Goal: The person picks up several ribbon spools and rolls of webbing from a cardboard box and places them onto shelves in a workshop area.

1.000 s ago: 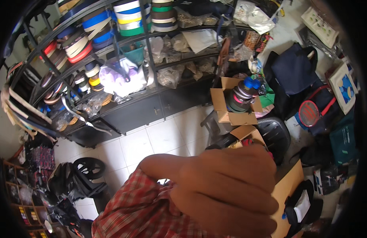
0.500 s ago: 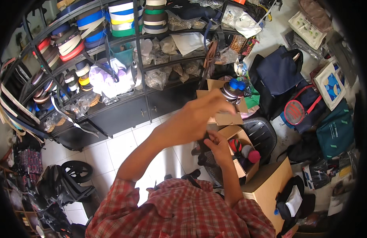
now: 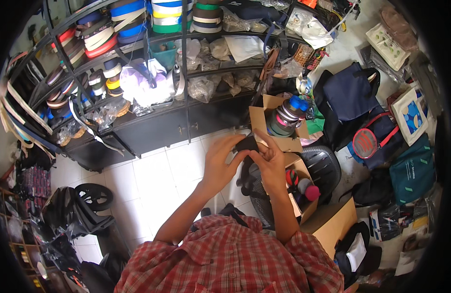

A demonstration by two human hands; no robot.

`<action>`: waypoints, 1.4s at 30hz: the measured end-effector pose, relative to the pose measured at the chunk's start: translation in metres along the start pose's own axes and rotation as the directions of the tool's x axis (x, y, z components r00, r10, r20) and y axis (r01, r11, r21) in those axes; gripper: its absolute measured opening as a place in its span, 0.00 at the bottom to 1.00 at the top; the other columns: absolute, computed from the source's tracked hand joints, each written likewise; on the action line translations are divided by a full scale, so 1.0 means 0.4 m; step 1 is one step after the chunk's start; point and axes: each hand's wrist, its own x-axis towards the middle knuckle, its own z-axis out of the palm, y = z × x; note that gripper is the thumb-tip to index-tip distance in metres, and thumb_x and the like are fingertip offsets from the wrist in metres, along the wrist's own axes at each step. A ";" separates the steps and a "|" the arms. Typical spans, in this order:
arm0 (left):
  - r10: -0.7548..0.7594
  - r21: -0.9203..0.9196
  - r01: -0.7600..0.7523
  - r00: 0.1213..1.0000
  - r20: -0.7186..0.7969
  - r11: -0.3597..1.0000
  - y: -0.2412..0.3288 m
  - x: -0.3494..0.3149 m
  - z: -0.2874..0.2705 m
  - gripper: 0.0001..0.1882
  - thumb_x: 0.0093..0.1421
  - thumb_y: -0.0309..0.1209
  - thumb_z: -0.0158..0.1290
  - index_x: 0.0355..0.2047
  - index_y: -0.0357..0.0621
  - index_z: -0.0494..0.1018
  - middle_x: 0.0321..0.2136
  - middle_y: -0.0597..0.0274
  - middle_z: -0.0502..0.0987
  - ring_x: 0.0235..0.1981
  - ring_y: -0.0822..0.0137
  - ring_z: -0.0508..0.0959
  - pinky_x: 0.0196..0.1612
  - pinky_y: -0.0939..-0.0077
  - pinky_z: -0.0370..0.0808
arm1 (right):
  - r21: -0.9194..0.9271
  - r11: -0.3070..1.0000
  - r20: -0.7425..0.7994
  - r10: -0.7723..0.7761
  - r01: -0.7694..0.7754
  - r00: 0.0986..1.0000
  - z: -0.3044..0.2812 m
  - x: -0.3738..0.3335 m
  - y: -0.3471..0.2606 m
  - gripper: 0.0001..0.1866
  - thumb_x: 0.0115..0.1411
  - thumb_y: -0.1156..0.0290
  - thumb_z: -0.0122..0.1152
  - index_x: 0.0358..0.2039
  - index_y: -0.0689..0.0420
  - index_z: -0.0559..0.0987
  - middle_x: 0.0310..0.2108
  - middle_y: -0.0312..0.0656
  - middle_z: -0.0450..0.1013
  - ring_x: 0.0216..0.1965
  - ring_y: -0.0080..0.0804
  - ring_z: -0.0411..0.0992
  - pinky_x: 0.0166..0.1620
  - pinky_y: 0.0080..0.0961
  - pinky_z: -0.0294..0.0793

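In front of my chest, both hands meet at a small flat black piece of webbing or cloth [image 3: 246,143]. My left hand [image 3: 219,157] pinches its left side between thumb and fingers. My right hand [image 3: 270,163] grips the right side, thumb pressed against its lower edge and index finger raised behind. Dark material hangs below the hands, and I cannot make out whether it joins the piece. Just right of my right wrist is an open cardboard box [image 3: 311,211] with red, grey and pink rolls [image 3: 312,193].
Black shelves [image 3: 225,73] ahead carry webbing rolls [image 3: 169,17] and plastic bags. Another cardboard box [image 3: 258,119] with rolls stands beyond my right hand. A black chair [image 3: 328,163] and navy bag [image 3: 350,90] are on the right. A motorcycle [image 3: 71,215] stands at left.
My left hand, earlier raised over the right and blurred, has come down and left to the black piece. The right hand has moved slightly up. The view has shifted a little.
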 end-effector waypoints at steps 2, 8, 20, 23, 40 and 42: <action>0.078 0.207 -0.050 0.989 -0.128 0.977 -0.007 -0.019 -0.007 0.17 0.50 0.22 0.62 0.42 0.38 0.75 0.40 0.53 0.78 0.41 0.56 0.77 0.45 0.69 0.73 | -0.012 0.995 0.032 0.100 -0.099 0.995 0.006 0.005 0.013 0.29 0.60 0.86 0.53 0.61 0.68 0.57 0.44 0.49 0.74 0.42 0.25 0.74 0.45 0.18 0.74; 0.011 0.061 -0.013 0.999 0.046 0.998 -0.004 -0.002 -0.102 0.26 0.44 0.25 0.67 0.46 0.40 0.74 0.45 0.56 0.76 0.45 0.55 0.75 0.49 0.65 0.71 | -0.035 0.994 0.253 0.111 -0.106 0.961 0.023 0.035 -0.006 0.30 0.58 0.84 0.55 0.61 0.67 0.58 0.42 0.49 0.75 0.39 0.26 0.74 0.42 0.19 0.75; 0.039 0.151 -0.131 0.865 0.500 0.980 0.015 0.074 -0.286 0.32 0.40 0.26 0.68 0.48 0.42 0.73 0.45 0.59 0.77 0.46 0.54 0.74 0.48 0.62 0.72 | -0.110 0.971 0.557 0.237 -0.212 0.796 0.082 0.120 0.012 0.35 0.55 0.85 0.56 0.63 0.65 0.56 0.44 0.49 0.74 0.38 0.25 0.75 0.36 0.22 0.76; 0.008 0.320 -0.220 0.835 0.550 0.922 -0.001 0.080 -0.295 0.29 0.41 0.26 0.67 0.47 0.40 0.73 0.44 0.59 0.77 0.46 0.54 0.73 0.47 0.63 0.73 | -0.149 0.959 0.544 0.282 -0.239 0.790 0.094 0.127 0.029 0.32 0.57 0.82 0.58 0.61 0.66 0.60 0.40 0.48 0.75 0.34 0.25 0.75 0.33 0.21 0.75; 0.153 -0.897 0.394 0.892 0.426 0.200 -0.077 0.185 -0.138 0.80 0.19 0.84 0.45 0.69 0.54 0.30 0.67 0.42 0.45 0.69 0.50 0.42 0.65 0.39 0.45 | -0.037 0.982 0.342 0.184 -0.183 0.922 -0.027 0.170 -0.014 0.31 0.57 0.80 0.58 0.60 0.65 0.60 0.36 0.45 0.77 0.33 0.25 0.76 0.27 0.21 0.76; 0.167 -0.900 0.391 0.891 0.423 0.193 -0.100 0.206 -0.101 0.78 0.22 0.82 0.48 0.69 0.53 0.35 0.66 0.41 0.48 0.68 0.49 0.46 0.65 0.40 0.46 | -0.015 0.984 0.341 0.172 -0.177 0.924 -0.069 0.179 -0.018 0.31 0.57 0.80 0.58 0.60 0.65 0.60 0.37 0.46 0.77 0.34 0.26 0.76 0.28 0.21 0.77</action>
